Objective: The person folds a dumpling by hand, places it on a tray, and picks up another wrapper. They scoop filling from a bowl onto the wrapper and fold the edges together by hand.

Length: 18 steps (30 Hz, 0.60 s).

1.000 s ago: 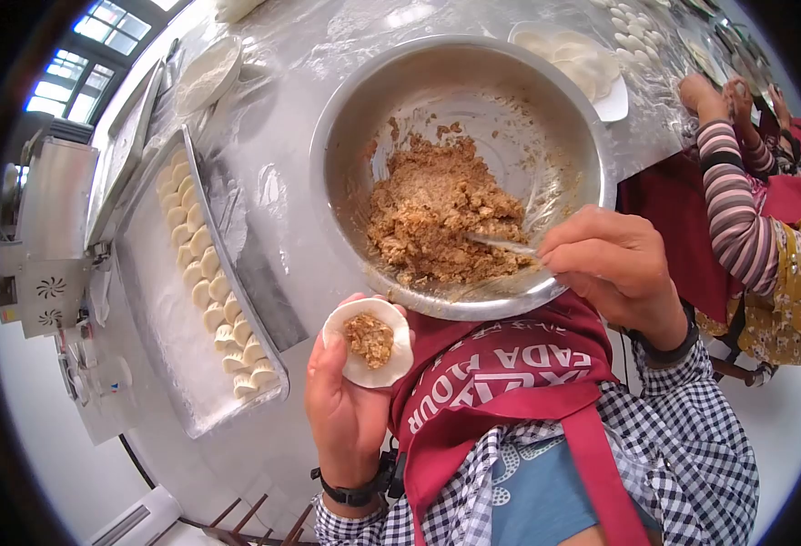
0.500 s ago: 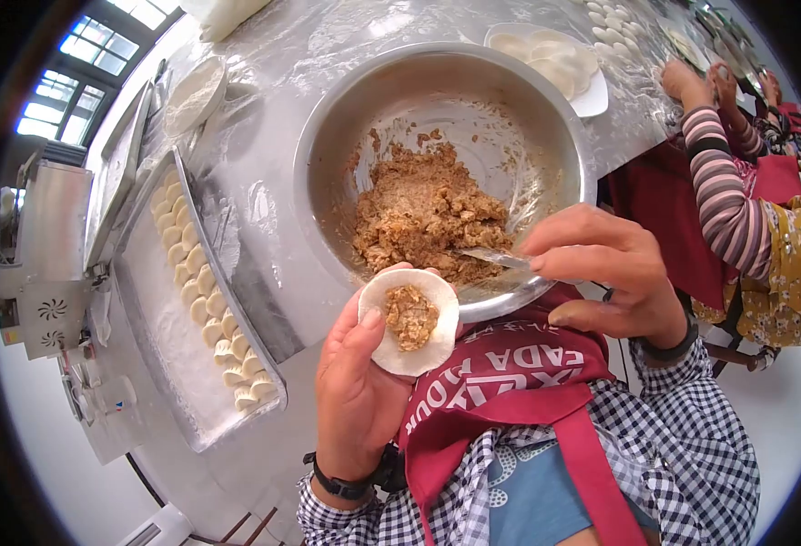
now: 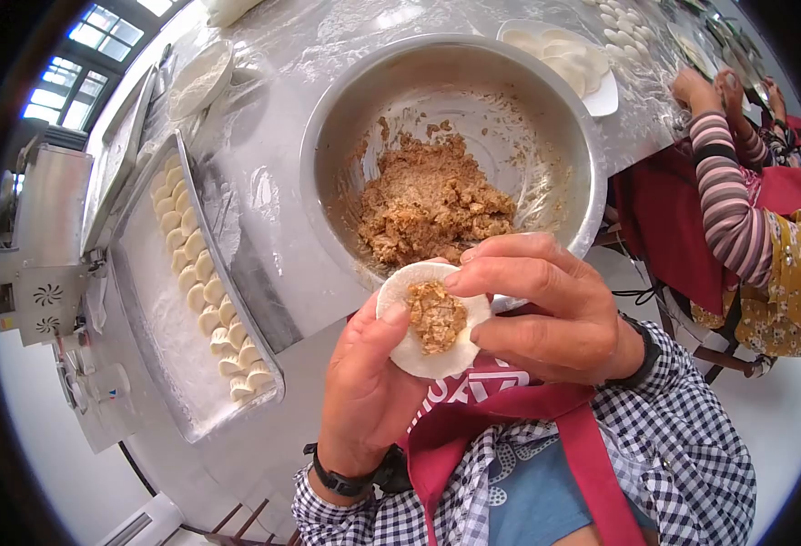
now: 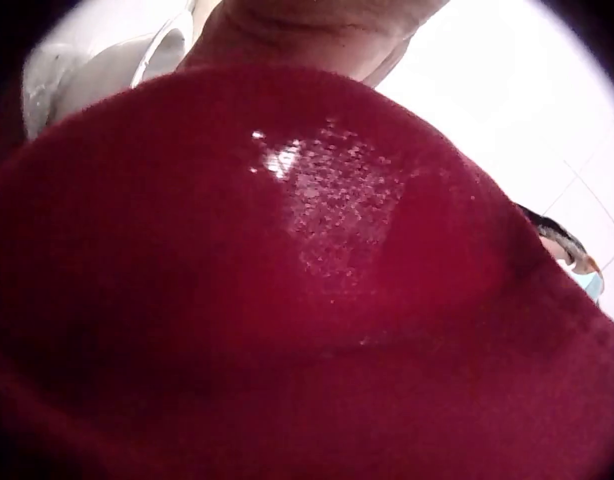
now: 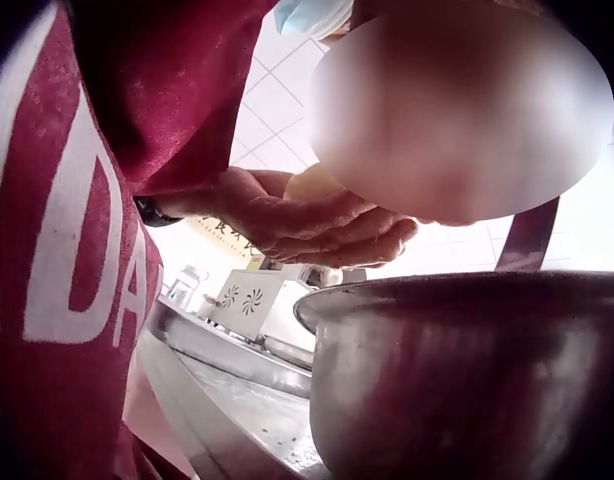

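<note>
A round white dough wrapper (image 3: 404, 354) with a mound of brown filling (image 3: 436, 318) lies on the left hand (image 3: 364, 387), whose thumb rests on its left edge. The right hand (image 3: 555, 314) is at the wrapper's right side, thumb and fingertips at its edge. Just beyond both hands stands a large steel bowl (image 3: 546, 100) with brown filling inside. The left wrist view shows mostly red apron and part of a hand (image 4: 307, 30). In the right wrist view the left hand (image 5: 297, 220) is beside the bowl (image 5: 437, 370), palm up under the pale wrapper.
A metal tray (image 3: 159, 364) holding rows of folded dumplings (image 3: 205, 296) lies at the left. A plate of wrappers (image 3: 601, 96) stands behind the bowl, with small dough pieces (image 3: 623, 32) farther off. A bowl of flour (image 3: 202, 82) is at the back left. Another person's striped sleeve (image 3: 724, 182) is at the right.
The right hand has let go of the utensil in the bowl and moved left to the wrapper. The left hand has moved right and slightly up with the filled wrapper.
</note>
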Available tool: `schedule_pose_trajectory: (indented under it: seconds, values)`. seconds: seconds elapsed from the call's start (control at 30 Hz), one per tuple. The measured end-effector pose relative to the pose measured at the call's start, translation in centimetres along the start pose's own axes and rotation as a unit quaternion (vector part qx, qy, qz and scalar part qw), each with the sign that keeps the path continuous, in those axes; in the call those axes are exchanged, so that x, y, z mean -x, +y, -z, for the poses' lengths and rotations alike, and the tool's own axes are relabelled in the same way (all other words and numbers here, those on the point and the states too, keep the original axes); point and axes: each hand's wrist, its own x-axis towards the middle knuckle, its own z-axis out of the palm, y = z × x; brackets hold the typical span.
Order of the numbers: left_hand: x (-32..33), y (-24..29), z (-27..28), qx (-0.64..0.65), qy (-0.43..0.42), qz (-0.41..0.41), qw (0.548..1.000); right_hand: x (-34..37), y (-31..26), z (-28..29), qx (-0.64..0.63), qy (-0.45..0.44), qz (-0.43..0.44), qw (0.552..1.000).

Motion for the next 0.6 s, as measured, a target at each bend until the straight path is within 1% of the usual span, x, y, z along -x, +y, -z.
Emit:
schedule_pose_trajectory:
  seconds: [0.07, 0.13, 0.17, 0.2, 0.23, 0.3, 0.33, 0.37, 0.4, 0.43, 0.5, 0.53, 0.57, 0.6]
  values:
    - [0.1, -0.1, -0.3, -0.024, 0.004, -0.009, 1.0, -0.1, 0.2, 0.0, -0.004, -0.006, 0.004, 1.0]
    - [0.3, -0.2, -0.5, -0.049, 0.007, -0.017, 0.999, -0.1, 0.4, -0.5, -0.014, 0.024, 0.009, 1.0]
    - [0.4, -0.1, -0.5, -0.16, 0.001, -0.032, 0.987, -0.2, 0.5, -0.6, -0.014, 0.025, 0.008, 1.0]
    - [0.5, -0.1, -0.5, -0.269, -0.005, -0.046, 0.962, -0.2, 0.6, -0.7, -0.026, 0.031, 0.007, 0.999]
    - [0.5, -0.1, -0.6, -0.269, -0.004, -0.045, 0.962, -0.3, 0.6, -0.8, -0.039, 0.037, 0.006, 0.999]
    - [0.6, -0.2, -1.0, -0.432, -0.004, -0.069, 0.899, -0.5, 0.8, -1.1, -0.042, 0.043, 0.013, 0.998]
    - [0.6, -0.2, -1.2, -0.433, -0.003, -0.068, 0.899, -0.7, 0.8, -1.3, -0.043, 0.05, 0.021, 0.998]
    - [0.6, -0.2, -1.4, -0.512, -0.013, -0.095, 0.854, -0.8, 0.9, -1.6, -0.044, 0.05, 0.02, 0.998]
    - [0.6, -0.1, -1.5, -0.586, -0.023, -0.12, 0.801, -1.0, 1.0, -1.8, -0.045, 0.058, 0.038, 0.997]
    - [0.5, -0.1, -1.4, -0.586, -0.023, -0.12, 0.801, -1.0, 1.0, -2.0, -0.045, 0.067, 0.055, 0.995]
    - [0.2, -0.2, -0.9, -0.648, -0.042, -0.207, 0.732, -0.9, 1.1, -2.0, -0.056, 0.057, 0.048, 0.996]
    - [0.2, -0.2, -0.7, -0.649, -0.04, -0.205, 0.731, -0.8, 1.1, -1.9, -0.067, 0.047, 0.041, 0.996]
    - [0.1, -0.3, -0.5, -0.618, -0.032, -0.223, 0.753, -0.9, 0.9, -1.6, -0.069, 0.048, 0.041, 0.996]
    - [0.2, -0.2, -0.4, -0.587, -0.024, -0.24, 0.773, -1.1, 0.5, -1.1, -0.098, 0.046, -0.012, 0.994]
